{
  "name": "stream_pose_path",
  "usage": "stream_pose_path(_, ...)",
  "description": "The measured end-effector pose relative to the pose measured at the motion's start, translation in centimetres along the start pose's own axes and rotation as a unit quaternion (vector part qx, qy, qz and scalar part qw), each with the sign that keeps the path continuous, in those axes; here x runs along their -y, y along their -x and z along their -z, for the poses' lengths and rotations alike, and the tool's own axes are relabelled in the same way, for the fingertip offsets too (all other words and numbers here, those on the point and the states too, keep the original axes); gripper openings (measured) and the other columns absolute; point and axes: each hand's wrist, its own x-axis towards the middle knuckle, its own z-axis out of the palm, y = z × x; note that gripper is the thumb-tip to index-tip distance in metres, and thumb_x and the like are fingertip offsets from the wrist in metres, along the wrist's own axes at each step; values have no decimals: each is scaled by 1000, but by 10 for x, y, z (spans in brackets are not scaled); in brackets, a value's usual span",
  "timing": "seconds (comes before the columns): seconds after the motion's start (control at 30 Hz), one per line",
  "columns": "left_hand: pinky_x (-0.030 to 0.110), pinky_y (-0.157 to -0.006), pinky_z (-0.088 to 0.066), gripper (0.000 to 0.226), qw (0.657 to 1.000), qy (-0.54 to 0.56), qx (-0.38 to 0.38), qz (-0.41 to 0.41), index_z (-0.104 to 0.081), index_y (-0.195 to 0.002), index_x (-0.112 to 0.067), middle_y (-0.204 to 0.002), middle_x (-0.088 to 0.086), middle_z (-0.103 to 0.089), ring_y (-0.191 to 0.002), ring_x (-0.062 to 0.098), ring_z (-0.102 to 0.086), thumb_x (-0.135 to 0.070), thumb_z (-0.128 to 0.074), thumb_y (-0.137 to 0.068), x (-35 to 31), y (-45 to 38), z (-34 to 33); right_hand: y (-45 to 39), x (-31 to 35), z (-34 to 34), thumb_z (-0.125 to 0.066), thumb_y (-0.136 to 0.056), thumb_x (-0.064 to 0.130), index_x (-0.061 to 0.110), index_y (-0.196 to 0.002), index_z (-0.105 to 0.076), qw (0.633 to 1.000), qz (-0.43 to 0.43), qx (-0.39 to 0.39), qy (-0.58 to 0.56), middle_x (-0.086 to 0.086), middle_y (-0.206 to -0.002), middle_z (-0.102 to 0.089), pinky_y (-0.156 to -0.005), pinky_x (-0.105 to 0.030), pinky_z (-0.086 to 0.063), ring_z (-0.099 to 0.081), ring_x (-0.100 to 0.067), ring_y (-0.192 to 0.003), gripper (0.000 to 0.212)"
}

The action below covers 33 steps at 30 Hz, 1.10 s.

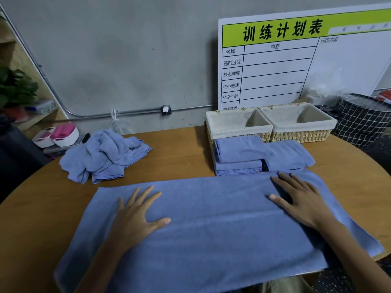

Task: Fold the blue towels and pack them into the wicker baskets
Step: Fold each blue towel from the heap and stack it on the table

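- A blue towel point(211, 225) lies spread flat along the near edge of the wooden surface point(179, 157), its front edge hanging over the rim.
- The left hand point(137, 216) rests palm-down on the towel's left part, fingers straight and spread, its grip closed on nothing.
- Farther back at left, a crumpled heap of towels point(103, 155) sits unfolded.
- The right hand point(300, 201) presses flat on the towel's right part, fingers likewise straight and apart.
- Just behind it, folded towels point(243, 157) are stacked, with one longer folded towel point(289, 154) beside them.
- At the back right, two wicker baskets with cloth liners stand side by side: the left basket point(237, 125) and the right basket point(304, 123), neither with a towel inside.
- A printed chart board point(285, 64) leans against the wall behind.
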Motion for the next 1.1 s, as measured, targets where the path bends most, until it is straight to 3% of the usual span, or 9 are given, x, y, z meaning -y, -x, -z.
stream_pose_path(0.2,62,-119,-14,116,996,0,-50,71,-38,-147,-50,-163,-19,-21,-154,18,-15,-105,4,-54,8,17,-6,7,-4,2,-8,-73,95,47,-153,-24,1000,5,11,14,19,-164,-14,-120,-40,-19,-10,-11,-153,94)
stream_pose_path(0.33,62,-117,-15,100,995,-26,-25,93,-28,-152,-49,-166,-14,-15,-155,20,-11,-94,-4,-66,17,28,-7,4,-7,9,-11,-75,93,43,-145,-44,999,-24,-35,10,13,-157,-38,-111,-45,-30,-32,-16,-146,92)
stream_pose_path(0.47,57,-119,-16,94,991,12,-61,116,-39,-150,-42,-164,-9,-25,-153,19,-18,-85,-9,-72,28,36,-4,3,-16,10,-13,-79,86,37,-140,-54,994,-76,-73,32,6,-151,-48,-107,-49,-33,-41,-22,-140,88)
stream_pose_path(0.6,60,-115,-23,90,991,-9,-65,120,-46,-147,-39,-161,-2,-34,-150,26,-27,-80,-12,-76,18,26,-7,0,-5,7,-16,-84,77,29,-132,-61,992,-61,-106,40,2,-143,-56,-104,-50,-34,-49,-26,-133,81)
stream_pose_path(0.73,60,-118,-17,92,992,5,-51,117,-40,-150,-39,-164,-4,-28,-152,25,-22,-80,-9,-74,10,12,-7,-8,2,1,-23,-95,71,34,-145,-48,997,-65,-51,10,4,-157,-40,-112,-49,-25,-32,-23,-146,67)
stream_pose_path(0.9,64,-117,-12,96,991,-28,-24,130,-23,-154,-47,-167,-10,-13,-155,22,-9,-85,-1,-69,31,25,-2,-14,-10,4,-18,-91,73,35,-152,-36,998,-66,-9,5,4,-163,-28,-116,-50,-23,-21,-22,-151,75)
stream_pose_path(1.1,65,-113,-22,79,989,-19,-55,137,-40,-151,-38,-163,-2,-31,-150,28,-26,-80,-21,-86,32,36,-1,-11,-12,7,-18,-87,73,37,-153,-33,999,-54,2,1,6,-163,-26,-117,-47,-22,-20,-21,-152,78)
